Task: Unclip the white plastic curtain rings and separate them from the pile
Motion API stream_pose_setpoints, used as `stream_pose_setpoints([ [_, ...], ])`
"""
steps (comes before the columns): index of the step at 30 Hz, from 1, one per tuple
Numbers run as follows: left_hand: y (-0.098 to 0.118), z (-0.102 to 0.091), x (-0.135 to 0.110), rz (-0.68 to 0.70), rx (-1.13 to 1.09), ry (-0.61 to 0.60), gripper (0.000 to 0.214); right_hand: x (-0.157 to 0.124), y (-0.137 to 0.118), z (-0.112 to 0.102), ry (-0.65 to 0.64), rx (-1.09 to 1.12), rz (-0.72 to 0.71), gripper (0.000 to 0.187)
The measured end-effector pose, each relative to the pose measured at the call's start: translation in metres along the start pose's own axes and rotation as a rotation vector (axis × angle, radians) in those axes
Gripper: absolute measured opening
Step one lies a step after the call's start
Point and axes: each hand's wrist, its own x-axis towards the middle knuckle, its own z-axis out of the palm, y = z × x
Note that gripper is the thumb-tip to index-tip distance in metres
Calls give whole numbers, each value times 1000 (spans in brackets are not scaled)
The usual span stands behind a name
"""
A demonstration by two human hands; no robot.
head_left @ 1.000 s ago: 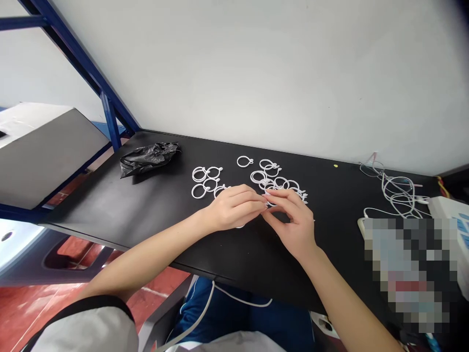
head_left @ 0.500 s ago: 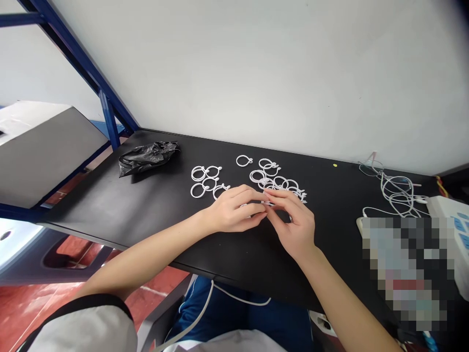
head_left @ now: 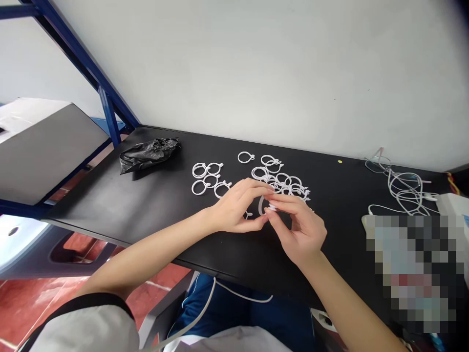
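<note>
A thin white plastic ring [head_left: 262, 206] sits pinched between both hands just above the matte black bench [head_left: 146, 205], the left hand [head_left: 240, 208] and right hand [head_left: 298, 225] meeting on it. More white rings [head_left: 284, 182] lie scattered behind, a second cluster [head_left: 207, 178] to the left. A crumpled black plastic bag [head_left: 148, 152] rests near a blue metal frame [head_left: 106, 105]; the wall [head_left: 256, 73] is plain white.
</note>
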Motion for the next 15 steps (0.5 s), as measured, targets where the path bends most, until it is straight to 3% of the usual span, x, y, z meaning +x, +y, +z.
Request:
stream_pose_setpoints([
  [5, 3, -2, -1, -119, -68, -66, 43, -4, 1, 0, 40, 58, 28, 34],
  [9, 5, -8, 12, -118, -103, 52, 33, 2, 2, -4, 72, -10, -31, 34],
  [12, 10, -22, 39, -66, -107, 121, 31, 24, -14, -19, 60, -70, -62, 31],
  [15, 25, -53, 79, -14, -148, 125, 34, 63, -46, -43, -51, -126, -14, 26],
])
